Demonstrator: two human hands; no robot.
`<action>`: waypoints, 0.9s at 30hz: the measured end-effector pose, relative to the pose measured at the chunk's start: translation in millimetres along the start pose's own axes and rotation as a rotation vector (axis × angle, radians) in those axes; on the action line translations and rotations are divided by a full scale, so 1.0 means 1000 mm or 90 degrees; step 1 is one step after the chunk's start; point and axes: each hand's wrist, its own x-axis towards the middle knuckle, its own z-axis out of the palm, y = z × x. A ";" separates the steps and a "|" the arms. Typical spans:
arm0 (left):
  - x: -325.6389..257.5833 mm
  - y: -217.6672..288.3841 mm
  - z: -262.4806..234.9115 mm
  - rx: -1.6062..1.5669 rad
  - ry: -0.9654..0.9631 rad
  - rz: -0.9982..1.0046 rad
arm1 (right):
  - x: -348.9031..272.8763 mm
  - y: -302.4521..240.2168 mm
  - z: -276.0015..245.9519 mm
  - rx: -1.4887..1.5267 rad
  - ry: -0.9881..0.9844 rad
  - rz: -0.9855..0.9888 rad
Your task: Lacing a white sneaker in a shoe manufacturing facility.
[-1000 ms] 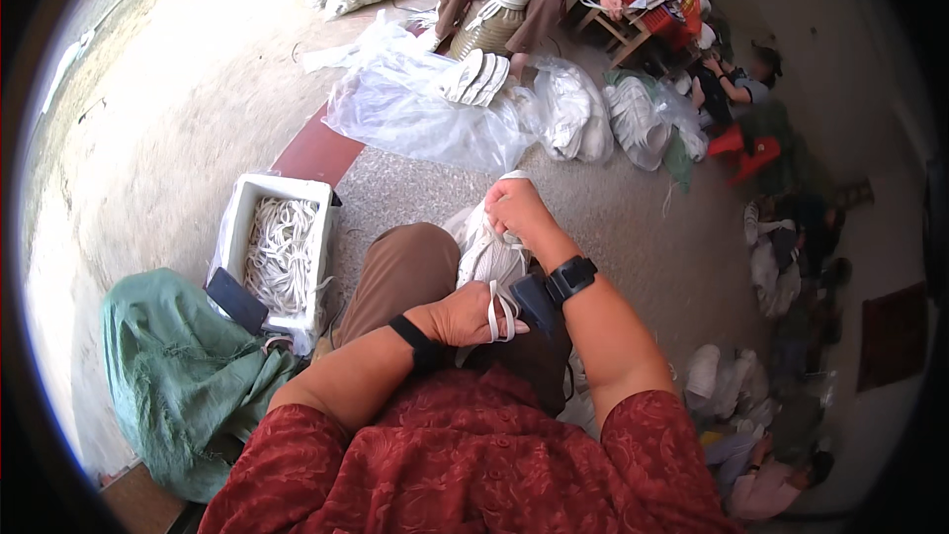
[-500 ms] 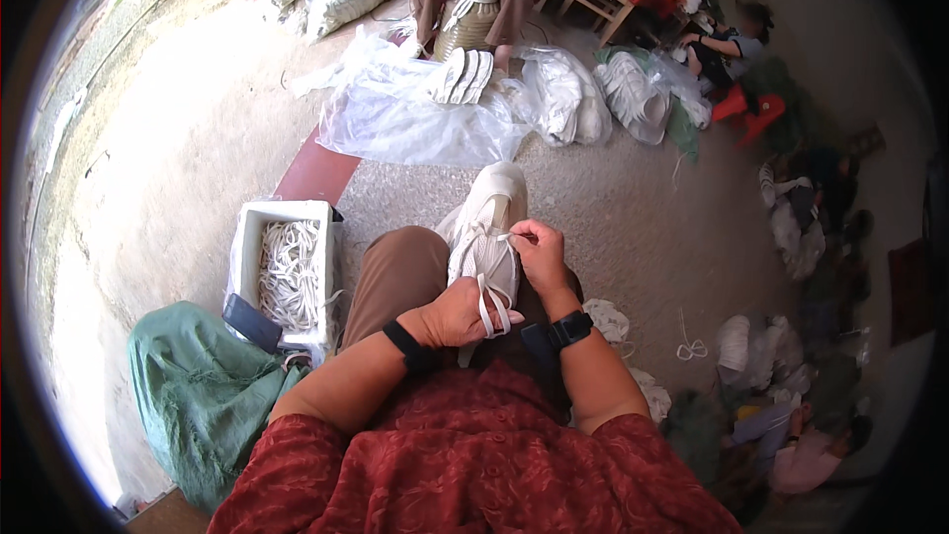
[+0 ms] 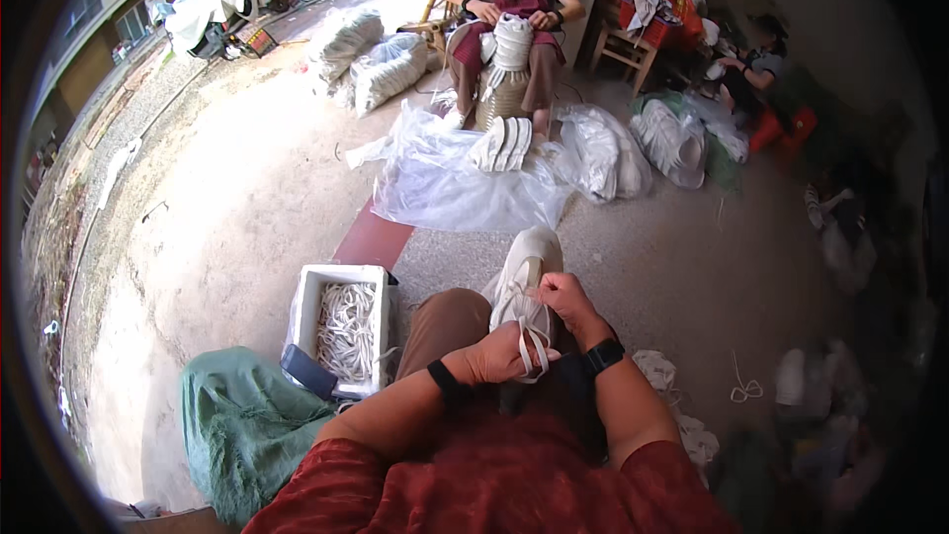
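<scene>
A white shoe (image 3: 535,249) rests on my lap, toe pointing away from me. My left hand (image 3: 494,354) is closed near its heel end, gripping a white shoelace (image 3: 539,336) that loops over the fingers. Farther up the shoe, my right hand (image 3: 567,299) has thumb and fingers pinched at the lacing, apparently on a lace end. What lies between those fingertips is too small to see clearly.
To my left stands a white foam box (image 3: 306,309) of loose laces, beside a green sack (image 3: 237,425). Ahead, several shoe pieces (image 3: 502,144) lie on clear plastic sheeting (image 3: 415,188). A person (image 3: 514,0) sits beyond, handling stacked white shoe parts. Full bags (image 3: 390,69) stand nearby.
My view has tilted up, so the scene sits lower and more of the seated person shows. Both hands stay at the shoe; the left still holds the looped lace.
</scene>
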 end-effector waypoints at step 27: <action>-0.020 0.098 0.014 0.129 -0.069 0.182 | -0.049 0.010 0.012 -0.166 0.157 -0.291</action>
